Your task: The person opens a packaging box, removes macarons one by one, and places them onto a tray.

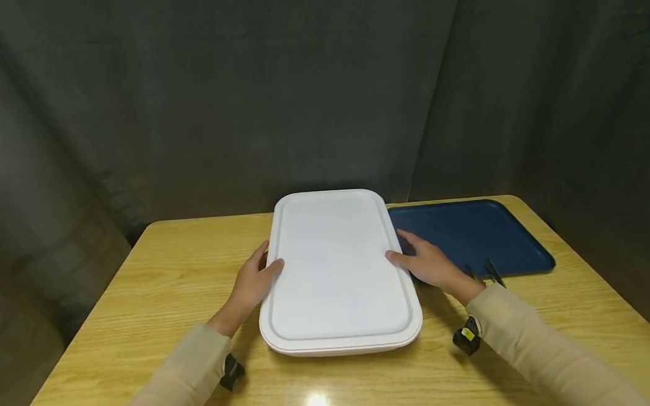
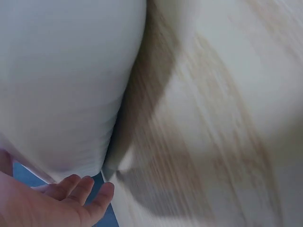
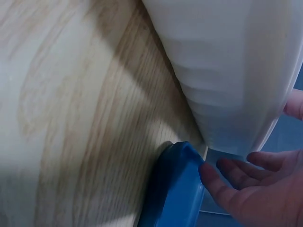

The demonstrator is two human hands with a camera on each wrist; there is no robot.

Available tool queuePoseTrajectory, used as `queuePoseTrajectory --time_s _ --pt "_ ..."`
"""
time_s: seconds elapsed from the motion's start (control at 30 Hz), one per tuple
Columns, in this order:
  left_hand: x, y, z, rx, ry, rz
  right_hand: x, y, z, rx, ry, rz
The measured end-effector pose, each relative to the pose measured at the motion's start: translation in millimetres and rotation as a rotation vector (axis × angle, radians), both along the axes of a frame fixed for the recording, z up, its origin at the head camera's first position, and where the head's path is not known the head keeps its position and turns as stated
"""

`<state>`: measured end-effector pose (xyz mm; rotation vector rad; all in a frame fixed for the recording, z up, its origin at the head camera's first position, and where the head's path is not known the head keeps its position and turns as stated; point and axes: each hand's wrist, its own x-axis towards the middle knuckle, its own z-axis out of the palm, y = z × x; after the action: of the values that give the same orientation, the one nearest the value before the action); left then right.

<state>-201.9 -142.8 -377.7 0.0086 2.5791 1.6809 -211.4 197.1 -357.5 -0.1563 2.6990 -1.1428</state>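
Observation:
A white storage box with a flat, rounded lid stands in the middle of the table, its long sides pointing away from me. On its left side my left hand holds the rim, thumb on top and fingers below the edge. My right hand holds the opposite rim the same way, its fingertips close under the lip. Smooth, ribbed side walls show in both wrist views. What the box contains is hidden by the lid.
A dark blue tray lies at the back right of the wooden table, its left end behind the box and right hand. Dark grey curtains hang right behind the table and along both sides.

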Motion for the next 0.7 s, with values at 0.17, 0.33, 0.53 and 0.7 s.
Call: queuePoseTrajectory --time_s 0.17,0.33,0.53,0.7 --pt "1.7 -1.8 -1.3 0.029 -0.012 0.001 3.7 -1 -0.9 -0.009 -0.006 -0.001" --pt "1.1 -2.7 -3.0 0.061 -0.013 -0.003 9.0 -2 -1.8 -0.049 -0.020 -0.012" --pt "2.1 -2.1 -4.4 0.051 -0.003 0.011 14.0 -6 -3.2 -0.098 -0.019 -0.010" --pt "4.1 -1.3 -1.8 0.052 -0.016 0.016 15.5 -9 -2.8 -0.101 -0.013 -0.016"
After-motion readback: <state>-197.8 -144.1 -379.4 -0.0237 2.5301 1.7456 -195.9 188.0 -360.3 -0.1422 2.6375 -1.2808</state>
